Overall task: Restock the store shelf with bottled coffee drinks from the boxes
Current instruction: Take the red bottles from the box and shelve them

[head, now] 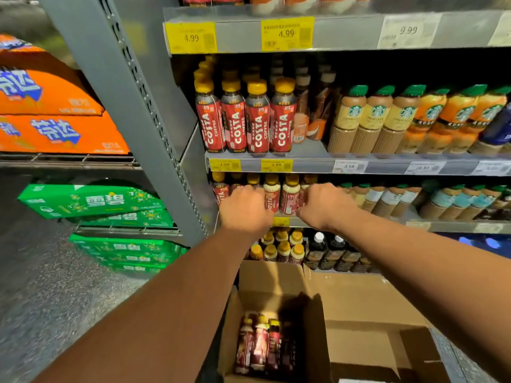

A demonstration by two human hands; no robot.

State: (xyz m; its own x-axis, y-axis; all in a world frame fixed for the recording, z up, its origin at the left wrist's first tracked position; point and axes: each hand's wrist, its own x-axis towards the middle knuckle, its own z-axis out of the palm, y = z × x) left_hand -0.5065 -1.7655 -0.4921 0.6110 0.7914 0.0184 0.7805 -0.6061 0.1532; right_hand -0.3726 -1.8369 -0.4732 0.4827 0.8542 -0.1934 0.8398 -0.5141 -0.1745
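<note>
Your Costa bottles (289,197), with gold caps and red-and-cream labels, stand at the front lip of the shelf (448,226). They are hemmed in by the grey upright (143,139) and the green-capped bottles (387,197), with little headroom above. Your left hand (244,208) and right hand (323,205) flank two of them, knuckles toward you. The fingers are hidden, so you can't tell the grip.
</note>
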